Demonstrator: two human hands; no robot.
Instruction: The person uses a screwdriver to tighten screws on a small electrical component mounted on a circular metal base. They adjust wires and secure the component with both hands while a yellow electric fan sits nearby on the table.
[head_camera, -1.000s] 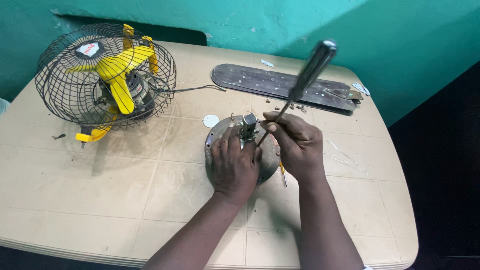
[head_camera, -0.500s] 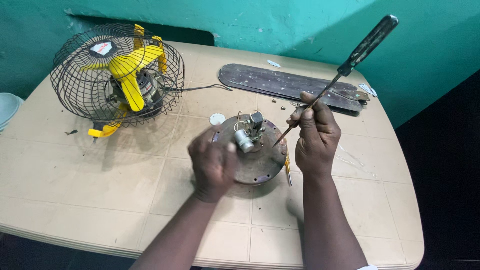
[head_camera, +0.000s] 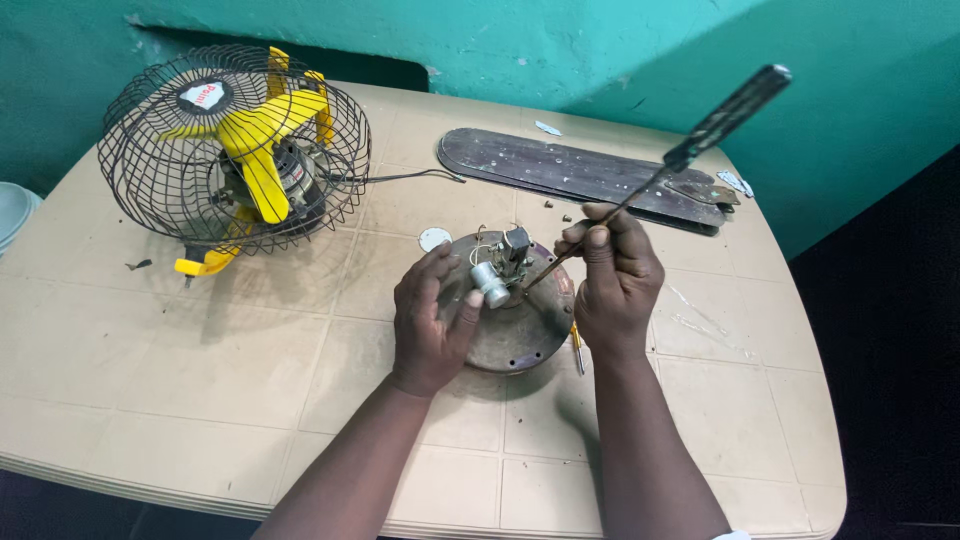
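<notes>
Left hand open, resting on round motor; right hand gripping screwdriver. Beige surface, teal wall.

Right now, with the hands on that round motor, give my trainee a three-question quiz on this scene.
1. True or false: the right hand holds a long screwdriver by its shaft.
2. What does the left hand rest on?
3. Which lies behind the round motor housing: A, a dark fan blade; B, a hammer?

Key: 1 true; 2 the round motor housing; 3 A.
</notes>
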